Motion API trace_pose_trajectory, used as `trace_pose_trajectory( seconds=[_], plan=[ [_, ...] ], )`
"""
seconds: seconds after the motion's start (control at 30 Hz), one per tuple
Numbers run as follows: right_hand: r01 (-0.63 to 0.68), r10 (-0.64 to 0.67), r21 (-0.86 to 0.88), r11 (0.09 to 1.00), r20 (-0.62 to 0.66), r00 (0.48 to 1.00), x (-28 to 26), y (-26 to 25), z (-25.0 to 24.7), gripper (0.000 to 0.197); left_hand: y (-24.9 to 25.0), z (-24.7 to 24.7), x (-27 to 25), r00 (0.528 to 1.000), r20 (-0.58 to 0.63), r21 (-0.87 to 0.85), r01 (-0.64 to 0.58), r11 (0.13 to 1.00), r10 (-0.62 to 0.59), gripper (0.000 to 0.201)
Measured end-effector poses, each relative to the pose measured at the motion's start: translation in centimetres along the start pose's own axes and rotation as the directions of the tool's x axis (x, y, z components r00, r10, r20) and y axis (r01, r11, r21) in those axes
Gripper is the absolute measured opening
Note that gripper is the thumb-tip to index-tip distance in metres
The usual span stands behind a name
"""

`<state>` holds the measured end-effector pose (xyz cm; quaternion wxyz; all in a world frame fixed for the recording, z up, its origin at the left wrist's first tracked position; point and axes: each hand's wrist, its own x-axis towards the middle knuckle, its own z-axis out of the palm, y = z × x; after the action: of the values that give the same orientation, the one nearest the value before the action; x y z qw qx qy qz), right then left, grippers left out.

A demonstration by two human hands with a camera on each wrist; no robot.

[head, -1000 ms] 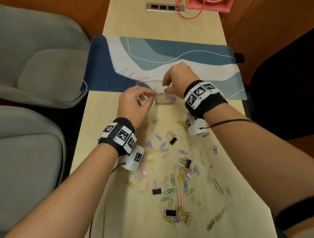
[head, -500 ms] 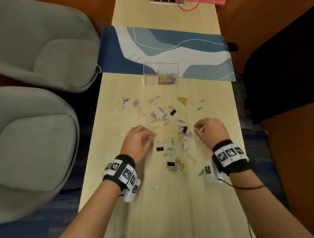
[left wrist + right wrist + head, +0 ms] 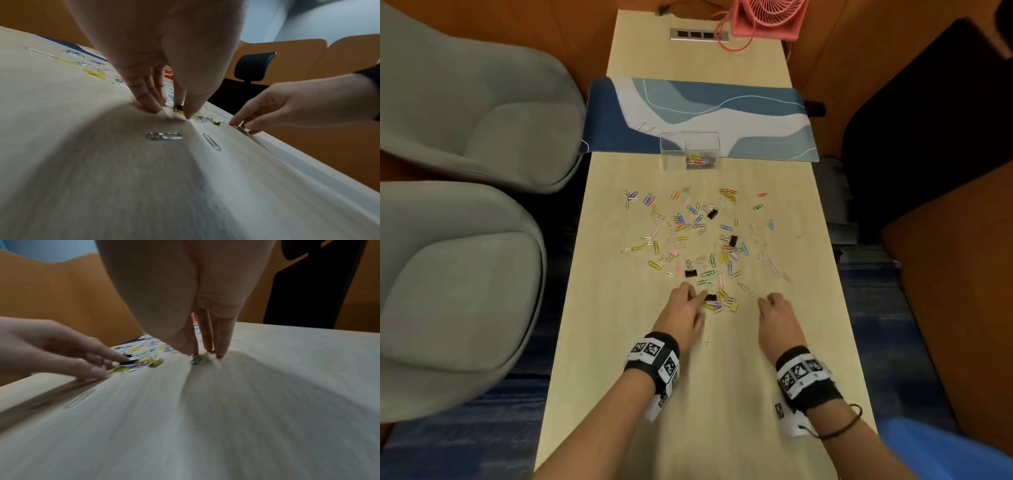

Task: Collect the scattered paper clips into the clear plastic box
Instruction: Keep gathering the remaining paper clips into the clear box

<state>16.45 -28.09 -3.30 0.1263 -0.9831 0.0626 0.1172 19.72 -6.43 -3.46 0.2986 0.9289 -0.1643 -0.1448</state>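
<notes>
1. The fingers (image 3: 206,344) of the right hand (image 3: 779,320) point down onto the surface (image 3: 722,394), tips closing around a green and yellow paper clip (image 3: 200,359) that lies between thumb and fingertips; whether it is truly pinched or only touched cannot be told.
2. The fingers (image 3: 148,100) of the left hand (image 3: 681,317) likewise reach down to the surface, thumb and fingertips set on either side of a small black binder clip (image 3: 710,297) at the near edge of a little heap of yellow and purple clips (image 3: 722,305); a firm grip on it cannot be confirmed.
3. Just nearer than the left hand, a silver paper clip (image 3: 164,136) and a second plain one (image 3: 211,142) lie flat under the wrist, apart from the fingers.
4. Beyond both hands, the scattered paper clips (image 3: 698,233) spread over the middle of the surface in many colours, mixed with a few more black binder clips.
5. Farther still, well apart from the hands, the clear plastic box (image 3: 690,150) stands upright at the near edge of a blue patterned mat (image 3: 739,113), with a small pile of coloured clips in its right part.
6. At the far end stand a pink fan (image 3: 768,17) and a socket strip (image 3: 698,34); grey chairs (image 3: 465,102) sit to the left.
</notes>
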Motion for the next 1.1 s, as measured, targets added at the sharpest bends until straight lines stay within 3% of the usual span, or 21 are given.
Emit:
trace_pose_trajectory(
  seconds=[0.2,0.33,0.5,0.6,0.73,0.8,0.9,0.97,1.1],
  plan=[
    [0.061,-0.061,0.058,0.996,-0.006,0.998,-1.3,-1.0,0.6,0.034,0.6,-0.5,0.1,0.996,-0.087,0.045,0.017,0.999,-0.013,0.032],
    [0.079,-0.081,0.122,0.989,0.012,0.997,0.6,-1.7,-0.2,0.049,0.3,-0.2,1.0,0.999,-0.032,0.105,-0.026,0.994,0.029,0.039],
    [0.222,-0.214,-0.048,0.974,0.131,0.968,2.6,-2.7,-1.4,0.084,0.3,-0.4,1.4,0.999,-0.042,0.084,-0.028,0.996,0.031,0.027],
    [0.328,-0.299,-0.160,0.931,0.178,0.937,3.0,-2.7,-1.5,0.077,-0.4,-0.4,1.1,0.995,-0.101,0.012,0.018,1.000,-0.017,0.023],
    [0.215,-0.211,-0.110,0.970,0.049,0.976,2.0,-1.7,-0.3,0.053,-0.5,-0.7,0.6,0.989,-0.144,0.007,0.045,0.999,-0.044,0.044],
    [0.178,-0.178,-0.051,0.983,0.009,0.984,1.2,-1.1,0.4,0.047,0.4,-0.5,0.4,0.988,-0.142,0.048,-0.046,0.998,0.052,0.044],
    [0.157,-0.157,-0.009,0.988,0.018,0.987,0.3,-0.6,0.7,0.038,1.7,0.8,0.9,0.970,-0.046,0.148,-0.229,0.962,0.238,0.046],
    [0.136,-0.136,0.018,0.991,0.018,0.991,0.0,-0.7,0.3,0.039,2.0,1.9,1.5,0.963,0.015,0.197,-0.266,0.944,0.269,0.048],
    [0.159,-0.157,-0.056,0.986,0.047,0.987,-0.1,-1.2,-0.3,0.059,2.2,2.5,1.9,0.985,0.049,0.221,-0.175,0.960,0.168,0.035]
  ],
)
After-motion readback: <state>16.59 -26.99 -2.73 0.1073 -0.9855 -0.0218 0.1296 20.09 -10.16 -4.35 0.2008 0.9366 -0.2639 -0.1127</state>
